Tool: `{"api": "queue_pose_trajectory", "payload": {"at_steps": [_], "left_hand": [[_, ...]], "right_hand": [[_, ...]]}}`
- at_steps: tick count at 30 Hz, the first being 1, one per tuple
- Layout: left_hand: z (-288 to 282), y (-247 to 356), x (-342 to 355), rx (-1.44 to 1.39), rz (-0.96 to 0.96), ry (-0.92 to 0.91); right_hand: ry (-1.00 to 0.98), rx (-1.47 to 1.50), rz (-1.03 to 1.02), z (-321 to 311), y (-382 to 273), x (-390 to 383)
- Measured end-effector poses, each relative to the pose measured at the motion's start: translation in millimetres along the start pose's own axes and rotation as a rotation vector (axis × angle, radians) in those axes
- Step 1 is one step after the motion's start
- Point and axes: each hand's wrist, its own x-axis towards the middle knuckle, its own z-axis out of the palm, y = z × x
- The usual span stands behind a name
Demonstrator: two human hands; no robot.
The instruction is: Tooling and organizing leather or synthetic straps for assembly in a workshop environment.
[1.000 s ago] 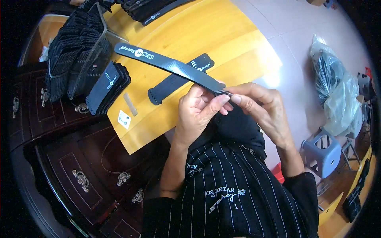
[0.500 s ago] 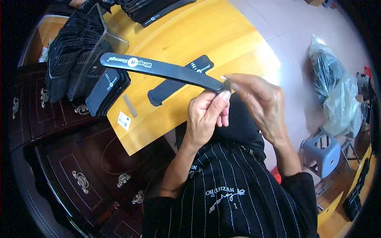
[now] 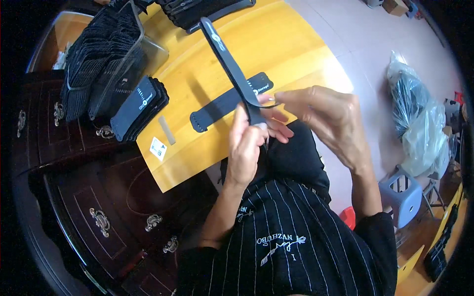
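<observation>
A long black strap (image 3: 226,61) with white print rises over the yellow table, its far end pointing up and away. Its near part is gripped between the thumb and fingers of my left hand (image 3: 244,155). A short end of the strap bends off to the right, and the fingertips of my right hand (image 3: 330,121) pinch it. Just beyond my hands a flat black backing card (image 3: 215,111) lies on the table, partly behind the strap. A stack of similar black cards (image 3: 134,108) sits on the table's left side.
Many black straps (image 3: 98,54) are bunched with a clear plastic bin (image 3: 157,52) at far left. More straps (image 3: 217,12) lie at the table's far edge. A white sticker (image 3: 157,149) and thin strip (image 3: 167,130) are on the table (image 3: 296,44). A blue stool (image 3: 406,202) stands right.
The strap has swung from pointing left to pointing up and away. My right hand has shifted slightly right, drawing the strap's short end out from my left hand.
</observation>
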Motion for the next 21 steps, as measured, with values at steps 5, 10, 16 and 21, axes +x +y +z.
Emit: {"api": "queue_pose_trajectory", "payload": {"at_steps": [5, 10, 16, 21], "left_hand": [[0.4, 5.0, 2.3, -0.056, -0.077, 0.009], [9.1, 7.7, 1.6, -0.071, -0.179, -0.013], [25.9, 9.8, -3.5, -0.059, -0.286, -0.069], [9.7, 10.1, -12.3, 0.0, -0.333, -0.199]], "right_hand": [[0.018, -0.004, -0.036, 1.8, 6.9, -9.9], [0.067, 0.292, 0.221, -6.4, 1.0, -21.1], [0.169, 0.492, 0.138, 21.0, 11.7, -11.6], [0.173, 0.38, 0.179, 10.9, 29.8, 7.5]]}}
